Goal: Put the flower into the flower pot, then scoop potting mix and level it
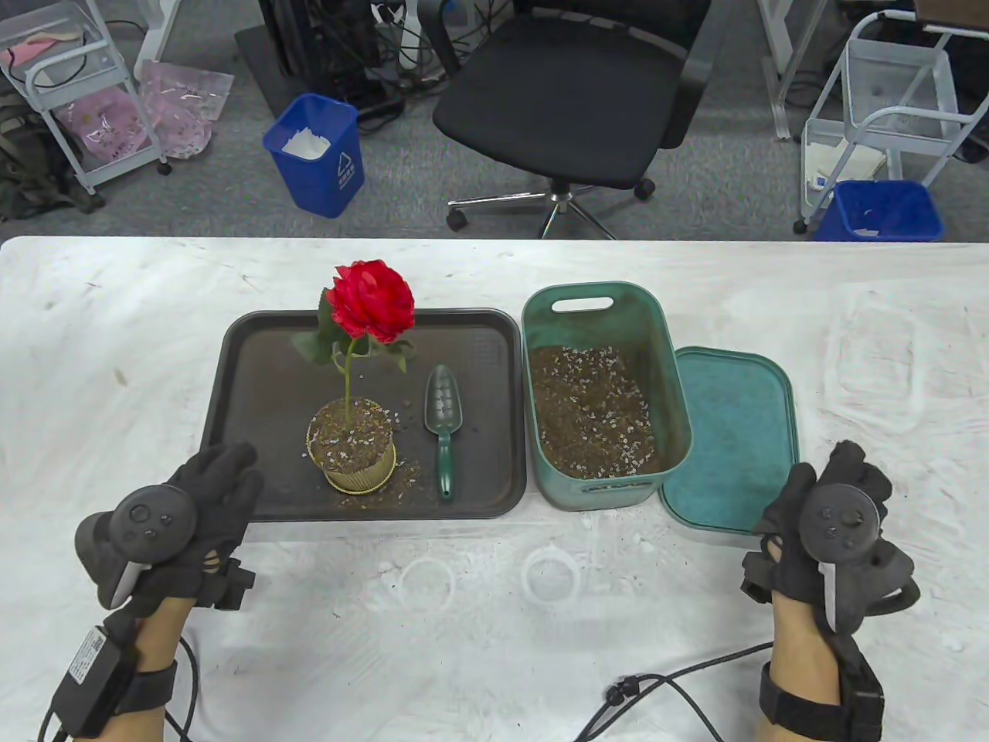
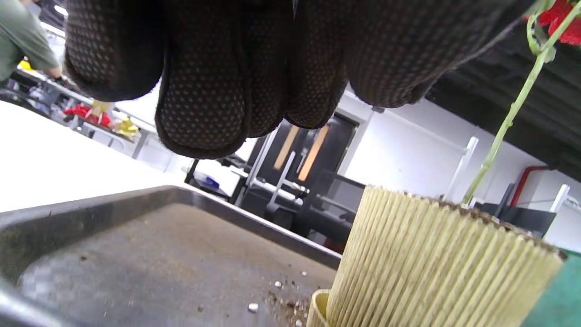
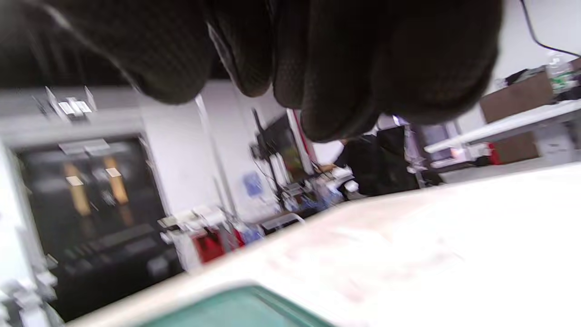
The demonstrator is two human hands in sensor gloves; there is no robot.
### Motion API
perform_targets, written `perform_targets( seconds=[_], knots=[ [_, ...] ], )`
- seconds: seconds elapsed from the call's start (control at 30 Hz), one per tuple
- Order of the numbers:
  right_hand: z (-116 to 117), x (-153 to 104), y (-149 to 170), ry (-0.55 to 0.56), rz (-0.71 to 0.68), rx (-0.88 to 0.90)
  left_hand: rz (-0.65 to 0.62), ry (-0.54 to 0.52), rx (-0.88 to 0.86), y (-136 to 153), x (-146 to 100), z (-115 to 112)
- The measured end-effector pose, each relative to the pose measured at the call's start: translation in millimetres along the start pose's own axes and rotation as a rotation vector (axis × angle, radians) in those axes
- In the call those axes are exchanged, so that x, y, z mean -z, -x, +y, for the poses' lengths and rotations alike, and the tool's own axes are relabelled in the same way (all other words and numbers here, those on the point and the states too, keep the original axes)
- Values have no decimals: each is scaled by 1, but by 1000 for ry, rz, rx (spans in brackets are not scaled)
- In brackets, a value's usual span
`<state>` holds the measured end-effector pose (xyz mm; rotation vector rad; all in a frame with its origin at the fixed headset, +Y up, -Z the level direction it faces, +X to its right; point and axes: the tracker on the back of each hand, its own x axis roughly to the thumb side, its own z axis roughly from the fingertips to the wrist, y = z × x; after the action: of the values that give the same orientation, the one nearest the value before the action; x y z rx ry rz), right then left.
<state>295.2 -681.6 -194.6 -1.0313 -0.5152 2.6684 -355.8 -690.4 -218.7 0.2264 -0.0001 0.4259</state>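
The flower (image 1: 372, 303) stands in the flower pot (image 1: 354, 454). My left hand (image 1: 181, 533) hovers relaxed and empty left of the pot; my right hand (image 1: 830, 533), far right of it, seems empty too.

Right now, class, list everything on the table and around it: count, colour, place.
Red artificial flower: one, standing in the pot.
Ribbed yellow flower pot: one, filled with mix, on the tray.
Dark brown plastic tray: one, table centre-left.
Green plastic scoop: one, lying on the tray beside the pot.
Teal bin of potting mix: one, right of the tray.
Teal lid: one, right of the bin.
Blue waste bins: two, on the floor.
Black office chair: one, behind the table.
Hands, left and right: two, black-gloved, holding nothing.
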Motion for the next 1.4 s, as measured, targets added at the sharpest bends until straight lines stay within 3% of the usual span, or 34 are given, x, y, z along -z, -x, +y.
perform_targets(
  seconds=[0.17,0.3,0.57,0.93,1.17,1.3,1.4],
  knots=[
    [40,10,13,-207,107,-195,-3,38,24,1,1,-8],
    [58,14,24,-289,168,-248,-6,42,29,0,1,-9],
    [76,17,27,-333,209,-307,-29,63,66,-3,0,-16],
    [79,21,24,-315,225,-314,-23,55,39,-6,1,-19],
    [60,18,24,-123,238,-35,-14,42,23,-3,1,-17],
    [52,17,31,-53,219,248,-4,34,12,-1,1,-15],
    [47,18,36,-87,249,410,0,30,8,0,1,-15]
  ],
)
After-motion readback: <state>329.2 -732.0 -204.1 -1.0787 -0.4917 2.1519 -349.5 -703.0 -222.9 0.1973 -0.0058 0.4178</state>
